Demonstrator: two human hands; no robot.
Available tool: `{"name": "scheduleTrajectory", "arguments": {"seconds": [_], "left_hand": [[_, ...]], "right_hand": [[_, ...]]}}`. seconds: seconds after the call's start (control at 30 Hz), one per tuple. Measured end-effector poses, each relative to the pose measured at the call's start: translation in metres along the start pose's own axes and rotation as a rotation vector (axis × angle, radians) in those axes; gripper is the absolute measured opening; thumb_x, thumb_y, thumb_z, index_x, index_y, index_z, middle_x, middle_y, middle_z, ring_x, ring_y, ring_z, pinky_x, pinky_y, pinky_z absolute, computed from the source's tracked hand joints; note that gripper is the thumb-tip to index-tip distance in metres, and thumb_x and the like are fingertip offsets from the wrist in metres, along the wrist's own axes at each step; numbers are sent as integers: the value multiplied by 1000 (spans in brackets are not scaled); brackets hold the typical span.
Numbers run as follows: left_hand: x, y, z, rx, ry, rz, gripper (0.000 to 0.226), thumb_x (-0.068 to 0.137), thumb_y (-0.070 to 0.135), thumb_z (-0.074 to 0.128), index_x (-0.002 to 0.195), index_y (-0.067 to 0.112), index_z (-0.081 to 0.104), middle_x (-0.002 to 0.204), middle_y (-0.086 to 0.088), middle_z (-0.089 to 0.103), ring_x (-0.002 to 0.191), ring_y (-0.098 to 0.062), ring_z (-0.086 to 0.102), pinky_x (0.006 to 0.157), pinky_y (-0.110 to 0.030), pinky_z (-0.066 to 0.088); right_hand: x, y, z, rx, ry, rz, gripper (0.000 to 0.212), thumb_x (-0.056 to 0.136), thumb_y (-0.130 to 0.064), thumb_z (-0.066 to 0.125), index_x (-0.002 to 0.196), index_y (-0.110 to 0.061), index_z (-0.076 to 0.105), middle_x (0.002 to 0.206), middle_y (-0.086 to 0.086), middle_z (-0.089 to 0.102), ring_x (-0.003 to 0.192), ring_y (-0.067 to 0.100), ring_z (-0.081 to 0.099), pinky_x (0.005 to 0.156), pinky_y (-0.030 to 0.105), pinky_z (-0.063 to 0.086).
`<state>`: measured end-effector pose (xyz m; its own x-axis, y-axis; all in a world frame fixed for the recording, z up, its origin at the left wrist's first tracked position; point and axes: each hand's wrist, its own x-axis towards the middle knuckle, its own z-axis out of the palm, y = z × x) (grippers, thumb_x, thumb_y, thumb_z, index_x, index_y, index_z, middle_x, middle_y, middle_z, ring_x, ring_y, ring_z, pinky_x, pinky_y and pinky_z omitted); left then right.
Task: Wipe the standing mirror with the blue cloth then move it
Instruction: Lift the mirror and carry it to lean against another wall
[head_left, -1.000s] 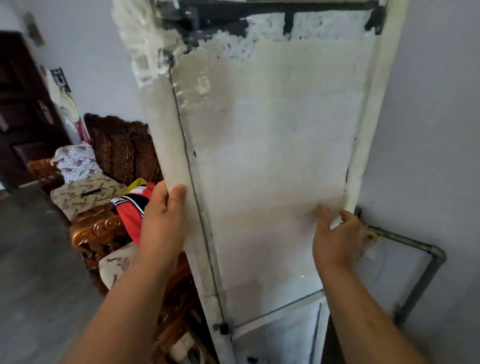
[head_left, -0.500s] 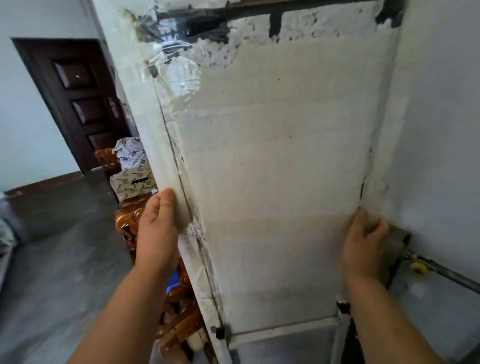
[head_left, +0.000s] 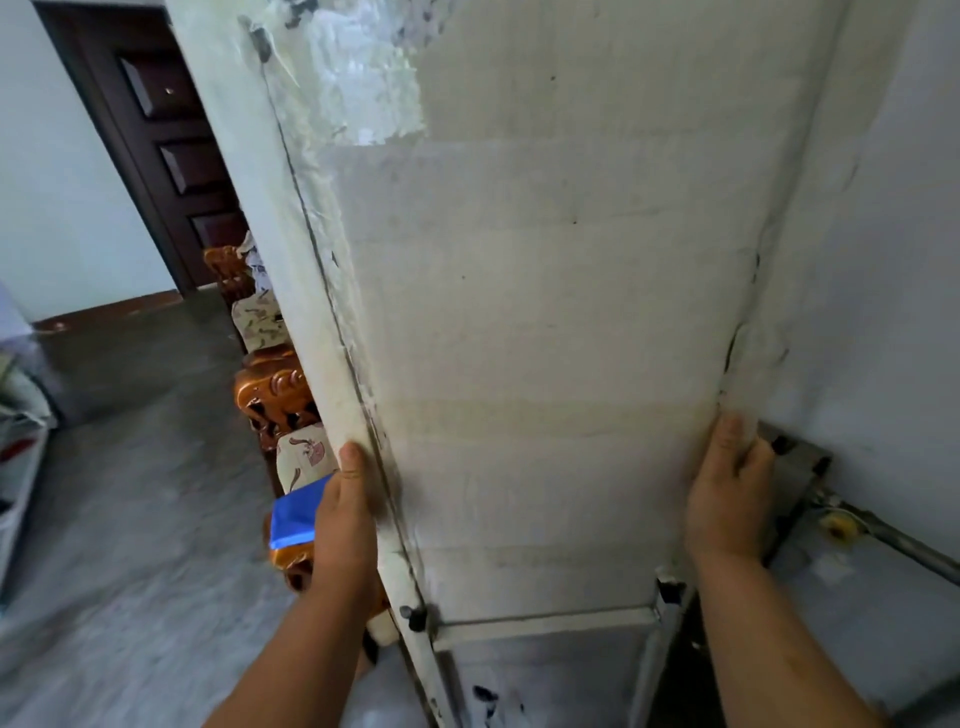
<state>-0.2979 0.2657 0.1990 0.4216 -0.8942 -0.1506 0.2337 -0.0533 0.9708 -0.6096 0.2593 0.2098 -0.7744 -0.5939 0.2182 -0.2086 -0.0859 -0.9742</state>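
The left hand is seen clasped round the left edge of the standing mirror, thumb laid on the frame, while the right hand is curled round the right edge at about the same height. The mirror is held upright between them with its back shown: a dull white panel, scuffed, with peeling film at 11 o'clock and a crossbar at 6 o'clock. The blue cloth is seen just at 9 o'clock of the left hand; whether it is held or lies on the carved wooden seat behind cannot be told. A patterned cushion is set on that seat. A grey floor is spread at 8 o'clock, a dark panelled door at 10 o'clock. A pale wall is seen at 3 o'clock, with a metal pipe at 4 o'clock.
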Motion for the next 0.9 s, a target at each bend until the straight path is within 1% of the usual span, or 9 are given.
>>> {"name": "scheduleTrajectory", "arguments": {"seconds": [0.13,0.27,0.43,0.57,0.63,0.7,0.77,0.83,0.9], "left_hand": [[7,-18,-1,69,82,-10,61,62,92,49,94,43,67,111,-3,70,100,-19,65,93,-52,50],[6,-18,-1,86,127,-18,59,57,95,46,77,43,67,93,1,69,94,-21,64,89,-47,51],[-3,-17,0,40,229,104,48,88,68,42,72,24,56,78,2,53,73,-15,49,63,-29,40],[-4,-14,-20,-9,216,29,66,89,65,43,95,1,57,88,-13,52,82,-29,49,79,-42,46],[-9,-13,-34,-21,217,48,73,87,68,45,100,-3,56,87,-12,51,83,-27,49,85,-44,46],[-13,-10,-45,-45,225,56,79,87,70,43,111,-4,58,92,-22,59,87,-23,55,92,-45,47],[-12,-3,-61,-11,285,82,82,81,76,42,92,-3,61,86,-28,54,77,-22,52,81,-40,47],[-8,5,-82,6,342,97,73,70,83,41,65,11,51,67,-13,47,70,-24,45,73,-39,43],[-3,9,-107,27,385,117,67,70,84,41,58,18,41,62,-3,40,63,-22,38,64,-36,37]], "right_hand": [[1,6,-4,-58,-63,35,54,94,-62,31,97,-12,50,91,6,56,82,21,50,63,29,30],[7,6,-4,-45,-124,71,56,94,-61,31,101,-8,48,96,8,55,86,21,51,72,31,33],[-4,1,0,-15,-141,77,46,96,-58,30,104,-15,45,92,-2,53,81,17,49,73,28,31],[-17,-6,7,7,-175,51,45,96,-57,32,104,-15,46,83,-14,49,71,-4,44,59,18,32],[-26,-9,14,-1,-184,22,48,94,-58,30,103,-14,47,81,-13,48,68,-2,42,56,15,31],[-35,-13,20,-9,-199,3,54,89,-63,27,101,-14,46,80,-8,48,68,9,43,58,26,31],[-47,-18,33,1,-236,-8,53,92,-62,28,104,-14,46,89,-2,49,78,17,44,67,29,30],[-61,-22,47,0,-271,-16,52,95,-59,28,107,-13,47,98,2,49,88,17,45,74,28,29],[-78,-27,62,-12,-308,-20,55,94,-61,28,105,-10,46,101,5,50,92,17,46,76,29,30]]}}
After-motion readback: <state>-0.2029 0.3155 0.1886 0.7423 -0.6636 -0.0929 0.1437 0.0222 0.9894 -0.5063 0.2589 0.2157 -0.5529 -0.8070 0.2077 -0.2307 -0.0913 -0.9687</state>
